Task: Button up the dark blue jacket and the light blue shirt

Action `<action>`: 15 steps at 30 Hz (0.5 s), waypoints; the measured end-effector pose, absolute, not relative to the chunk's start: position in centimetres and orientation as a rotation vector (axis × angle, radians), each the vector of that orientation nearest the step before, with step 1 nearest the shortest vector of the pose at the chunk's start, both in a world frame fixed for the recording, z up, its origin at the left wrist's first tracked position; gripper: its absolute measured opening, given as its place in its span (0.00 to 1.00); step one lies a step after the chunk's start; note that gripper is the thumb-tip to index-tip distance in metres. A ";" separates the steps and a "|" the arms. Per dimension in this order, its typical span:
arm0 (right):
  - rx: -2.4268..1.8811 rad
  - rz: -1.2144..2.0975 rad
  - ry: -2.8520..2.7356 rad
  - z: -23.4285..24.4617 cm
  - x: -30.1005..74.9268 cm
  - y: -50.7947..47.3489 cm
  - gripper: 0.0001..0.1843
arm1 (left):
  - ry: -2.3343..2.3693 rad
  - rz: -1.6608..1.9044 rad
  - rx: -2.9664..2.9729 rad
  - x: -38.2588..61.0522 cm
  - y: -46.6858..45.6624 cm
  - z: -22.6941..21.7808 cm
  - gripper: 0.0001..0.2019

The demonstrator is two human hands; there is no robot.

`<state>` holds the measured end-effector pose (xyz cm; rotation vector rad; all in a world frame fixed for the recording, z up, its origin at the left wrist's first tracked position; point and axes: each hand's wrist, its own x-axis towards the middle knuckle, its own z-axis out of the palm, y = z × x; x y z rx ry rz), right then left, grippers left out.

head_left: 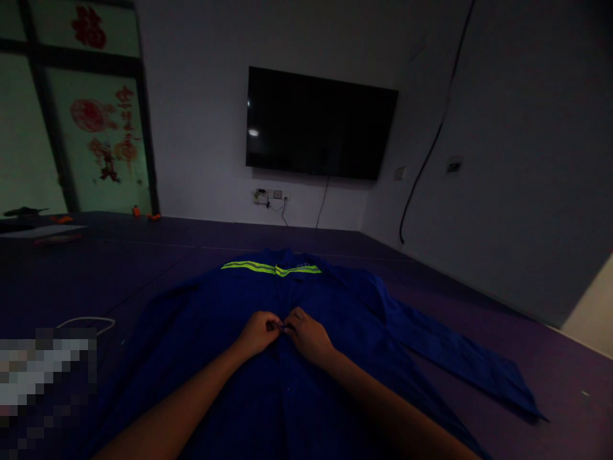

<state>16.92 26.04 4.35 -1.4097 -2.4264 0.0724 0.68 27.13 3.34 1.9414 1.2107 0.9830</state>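
Both our left hand [257, 332] and our right hand [309, 335] pinch the centre front closure of a blue work jacket [345, 306], fingertips almost touching. It lies spread flat, front up, on a dark purple surface [550, 364], so the opening sits straight under our fingers.

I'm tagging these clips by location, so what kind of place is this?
Probably a dim room in a home or workshop: a flat-screen TV hangs on the wall, red paper decorations mark the window, and a blue work jacket lies spread on a purple surface.
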 end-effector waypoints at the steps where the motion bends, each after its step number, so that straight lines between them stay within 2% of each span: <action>1: -1.407 0.080 -2.429 4.3 17.0 26.1 0.11 | 1.206 0.983 1.944 0.7 27.1 3.4 0.08; 15: -1.371 0.020 -2.406 3.9 17.0 26.3 0.08 | 1.273 1.026 1.914 1.0 27.0 3.4 0.08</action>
